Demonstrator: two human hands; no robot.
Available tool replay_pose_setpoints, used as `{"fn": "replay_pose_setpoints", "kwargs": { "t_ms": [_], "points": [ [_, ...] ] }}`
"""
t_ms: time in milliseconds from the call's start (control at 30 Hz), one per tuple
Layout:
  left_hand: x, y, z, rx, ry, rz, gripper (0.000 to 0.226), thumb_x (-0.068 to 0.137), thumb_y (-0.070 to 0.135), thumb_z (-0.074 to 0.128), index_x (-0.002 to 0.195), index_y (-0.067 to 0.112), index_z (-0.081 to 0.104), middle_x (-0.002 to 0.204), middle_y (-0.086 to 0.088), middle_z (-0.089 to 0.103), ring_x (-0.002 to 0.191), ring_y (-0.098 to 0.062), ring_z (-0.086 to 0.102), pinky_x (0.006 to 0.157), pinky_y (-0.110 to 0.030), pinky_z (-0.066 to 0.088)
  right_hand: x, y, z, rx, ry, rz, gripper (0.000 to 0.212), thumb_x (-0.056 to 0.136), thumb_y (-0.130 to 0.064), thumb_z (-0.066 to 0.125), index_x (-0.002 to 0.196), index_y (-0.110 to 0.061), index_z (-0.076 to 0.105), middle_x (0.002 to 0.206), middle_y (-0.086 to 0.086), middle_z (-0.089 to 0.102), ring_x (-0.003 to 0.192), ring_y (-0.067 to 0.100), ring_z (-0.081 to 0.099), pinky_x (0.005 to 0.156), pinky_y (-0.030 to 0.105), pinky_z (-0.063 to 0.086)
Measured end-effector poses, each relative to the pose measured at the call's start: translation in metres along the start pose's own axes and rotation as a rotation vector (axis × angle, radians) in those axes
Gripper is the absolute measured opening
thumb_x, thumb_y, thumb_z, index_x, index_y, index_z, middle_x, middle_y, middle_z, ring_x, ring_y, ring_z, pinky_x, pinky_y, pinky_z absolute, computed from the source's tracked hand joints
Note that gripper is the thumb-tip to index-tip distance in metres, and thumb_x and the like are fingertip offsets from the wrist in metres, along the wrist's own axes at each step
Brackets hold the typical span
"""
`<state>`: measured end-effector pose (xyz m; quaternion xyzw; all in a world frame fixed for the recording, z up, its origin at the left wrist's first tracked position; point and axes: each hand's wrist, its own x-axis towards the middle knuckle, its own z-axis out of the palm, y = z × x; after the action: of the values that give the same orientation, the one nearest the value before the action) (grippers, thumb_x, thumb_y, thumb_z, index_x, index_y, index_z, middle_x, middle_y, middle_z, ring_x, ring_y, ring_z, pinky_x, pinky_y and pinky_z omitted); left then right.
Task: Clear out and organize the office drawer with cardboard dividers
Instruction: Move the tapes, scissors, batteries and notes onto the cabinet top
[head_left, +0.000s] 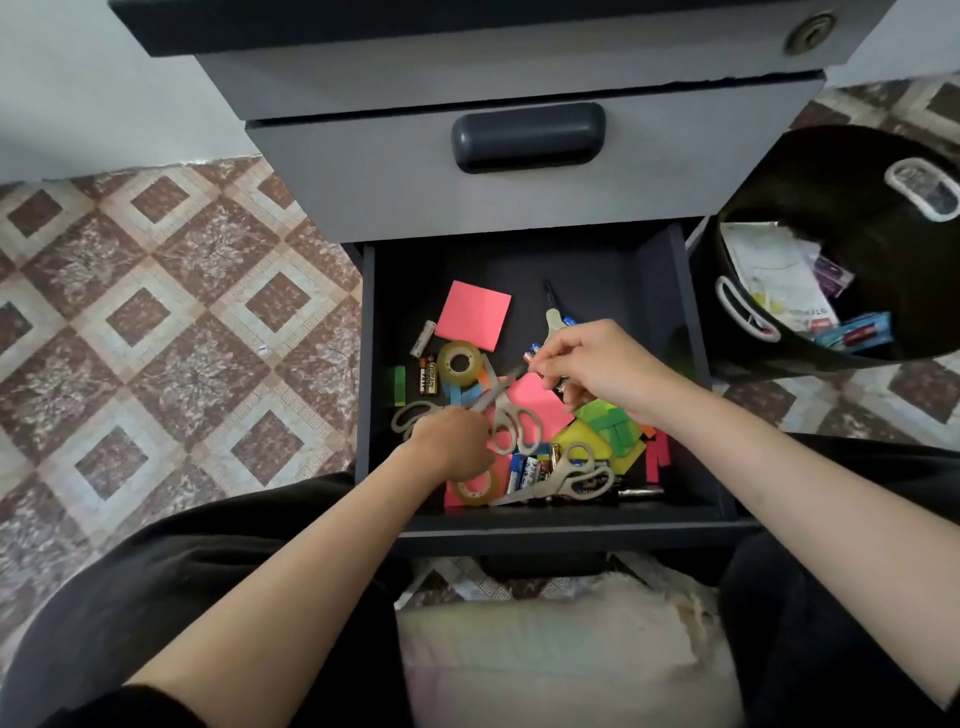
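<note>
— What's the floor like?
— Tiled floor (171, 291): brown marbled squares framed by pale bands, set diagonally.
— And the furniture?
— A grey cabinet (363, 171) by a pale wall (78, 78), with a dark handle (527, 136) on its closed drawer front.

Office corner: grey drawer pedestal (519, 192), stationery-filled drawer (675, 291), tiled floor (182, 312).

The open drawer (660, 291) carries on its dark floor a pink sticky pad (474, 315) at 11 o'clock, a tape roll (459, 362) at 9, neon notes (608, 426) at 4, and batteries (524, 470) beside scissors (566, 475) at 6.
</note>
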<state>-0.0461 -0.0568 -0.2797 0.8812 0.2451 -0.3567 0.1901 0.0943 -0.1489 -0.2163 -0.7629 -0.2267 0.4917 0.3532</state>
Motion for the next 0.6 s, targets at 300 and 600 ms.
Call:
{"fn": "replay_pose_setpoints", "kwargs": {
  "t_ms": [300, 600],
  "points": [
    [-0.003, 0.007, 0.009, 0.108, 0.073, -0.063, 0.036, 0.094, 0.011, 0.043, 0.130, 0.006, 0.042, 0.133, -0.009, 0.045, 0.113, -0.025, 0.054, 0.073, -0.029, 0.043, -0.001, 0.003, -0.003, 0.000, -0.008, -0.005, 0.013, 0.090, -0.003, 0.055, 0.085, -0.007, 0.066, 0.068, 0.005, 0.061, 0.047, 0.013, 0.049, 0.050, 0.022, 0.050],
    [-0.002, 0.009, 0.001, 0.174, 0.198, -0.019, 0.027, 0.091, 0.008, 0.049, 0.117, 0.011, 0.057, 0.123, -0.007, 0.050, 0.117, -0.022, 0.045, 0.075, -0.029, 0.046, 0.007, 0.010, -0.005, -0.091, 0.046, 0.031, 0.015, 0.086, 0.001, 0.054, 0.087, -0.002, 0.069, 0.069, 0.002, 0.061, 0.047, 0.013, 0.050, 0.048, 0.021, 0.051]
  ]
}}
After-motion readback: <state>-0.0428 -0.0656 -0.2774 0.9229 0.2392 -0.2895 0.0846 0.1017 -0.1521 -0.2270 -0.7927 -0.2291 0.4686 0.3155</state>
